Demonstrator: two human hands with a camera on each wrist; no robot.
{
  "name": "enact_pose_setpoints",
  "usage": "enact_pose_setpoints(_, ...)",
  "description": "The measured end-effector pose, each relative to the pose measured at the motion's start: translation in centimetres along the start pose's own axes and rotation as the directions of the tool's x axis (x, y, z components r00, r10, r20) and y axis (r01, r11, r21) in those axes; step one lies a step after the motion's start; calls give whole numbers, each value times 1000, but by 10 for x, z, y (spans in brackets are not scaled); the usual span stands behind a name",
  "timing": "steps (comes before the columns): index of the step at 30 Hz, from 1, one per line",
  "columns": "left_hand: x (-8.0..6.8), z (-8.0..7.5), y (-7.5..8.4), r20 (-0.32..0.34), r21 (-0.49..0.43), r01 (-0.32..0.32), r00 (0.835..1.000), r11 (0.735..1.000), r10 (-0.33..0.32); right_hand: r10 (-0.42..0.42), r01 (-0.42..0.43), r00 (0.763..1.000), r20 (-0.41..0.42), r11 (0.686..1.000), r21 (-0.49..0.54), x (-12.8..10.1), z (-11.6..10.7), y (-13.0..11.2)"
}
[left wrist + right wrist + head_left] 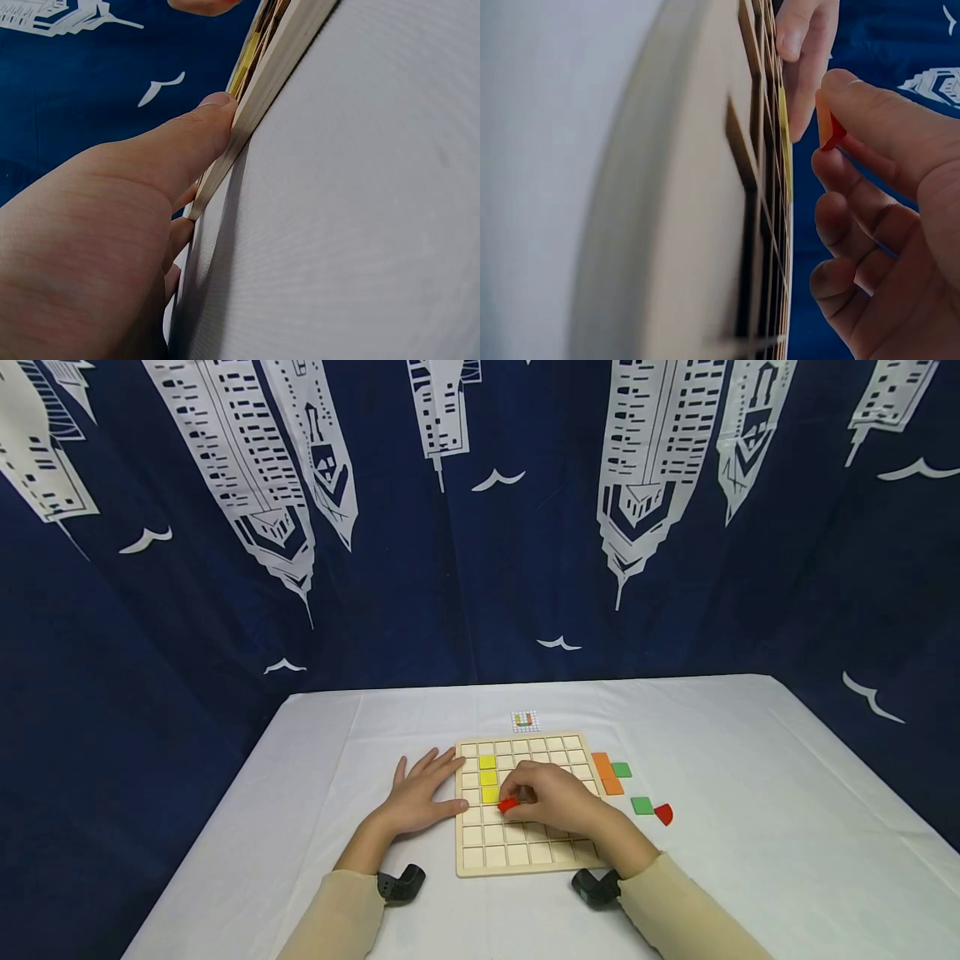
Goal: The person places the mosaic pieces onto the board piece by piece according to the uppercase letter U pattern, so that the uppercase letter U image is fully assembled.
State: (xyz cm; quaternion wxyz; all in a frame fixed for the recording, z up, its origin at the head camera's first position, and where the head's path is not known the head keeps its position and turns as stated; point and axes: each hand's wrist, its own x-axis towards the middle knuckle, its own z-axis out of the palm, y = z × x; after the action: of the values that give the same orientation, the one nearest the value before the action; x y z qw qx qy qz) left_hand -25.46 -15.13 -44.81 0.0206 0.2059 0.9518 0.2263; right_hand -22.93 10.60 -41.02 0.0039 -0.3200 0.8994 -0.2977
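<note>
A square wooden grid board (535,855) lies on the white table. Three yellow square tiles (487,777) stand in one column near its left side. My right hand (558,797) pinches a small red tile (507,805) between thumb and index finger, over the board just right of the lowest yellow tile. In the right wrist view the red tile (834,133) is tilted and apart from the board; its exact outline is partly covered by the fingers. My left hand (422,800) lies with spread, straight fingers at the board's left edge, its thumb and a finger touching the rim.
Right of the board lie orange tiles (607,774), a green tile (621,769), another green tile (642,806) and a red quarter-circle tile (663,813). Behind the board is a small card (525,721) with a coloured U-shaped grid pattern. A dark blue curtain (450,610) hangs beyond the table.
</note>
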Motion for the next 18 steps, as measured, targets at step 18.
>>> enact_pose_setpoints(18,0,-1,-1,3,3,-9,1000,1000,9,20,-19,1000,14,996,-84,10,13,-10)
